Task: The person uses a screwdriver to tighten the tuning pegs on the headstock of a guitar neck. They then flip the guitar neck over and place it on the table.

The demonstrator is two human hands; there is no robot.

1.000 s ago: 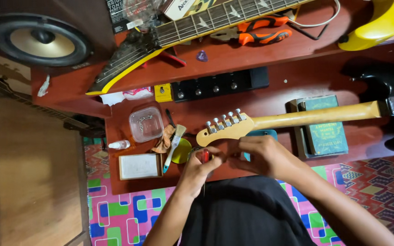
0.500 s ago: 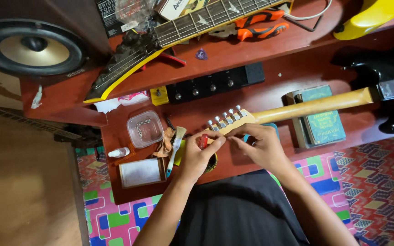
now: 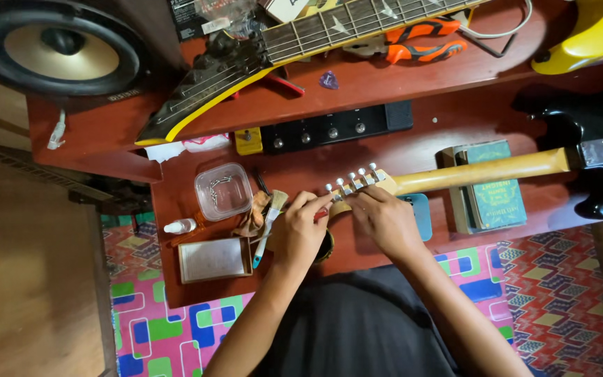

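Observation:
A guitar lies across the red-brown desk [image 3: 413, 150], its pale maple neck [image 3: 483, 171] running left to a headstock [image 3: 354, 183] with a row of silver tuners. The black guitar body [image 3: 598, 164] is at the right. My left hand [image 3: 300, 230] pinches at the headstock's left end, with a small red thing showing under its fingers. My right hand [image 3: 384, 222] rests over the headstock from below, fingers curled on its lower edge. What exactly each fingertip grips is hidden.
A clear plastic box of small parts [image 3: 223, 190], a white dropper bottle [image 3: 180, 226], a flat metal tin [image 3: 214, 259], a brush [image 3: 268, 222], a green book [image 3: 497, 192] and a black pedal strip [image 3: 333, 129] lie on the desk. A second guitar [image 3: 259, 56], orange pliers [image 3: 427, 42] and a speaker [image 3: 61, 52] sit above.
Both hands have stayed at the headstock. The left hand's fingers have moved up onto the headstock's tip. The view has shifted slightly.

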